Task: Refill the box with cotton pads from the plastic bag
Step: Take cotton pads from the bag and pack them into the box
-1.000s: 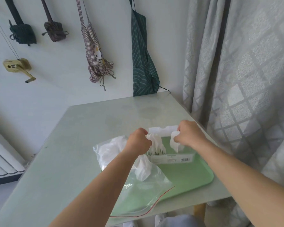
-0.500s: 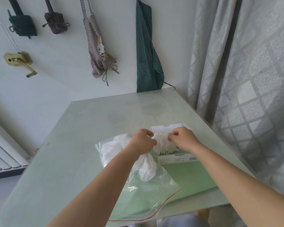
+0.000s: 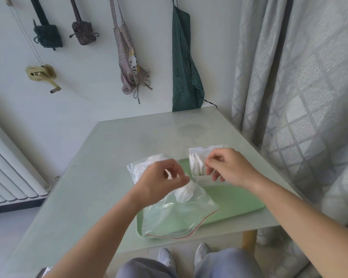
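At the centre right of the frame, the right hand (image 3: 227, 167) stays at the box (image 3: 204, 179), fingers curled against the cotton pads (image 3: 196, 164) standing inside; whether they pinch any I cannot tell. The left hand (image 3: 162, 180) has drawn back over the plastic bag (image 3: 175, 215), fingers loosely curled, apparently empty. One batch looks seated, and another fetch seems due.

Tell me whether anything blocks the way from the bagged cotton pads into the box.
Only the right hand, which hangs over the box at its open top. Nothing else stands between the plastic bag and the box; the cotton pads lie inside the bag.
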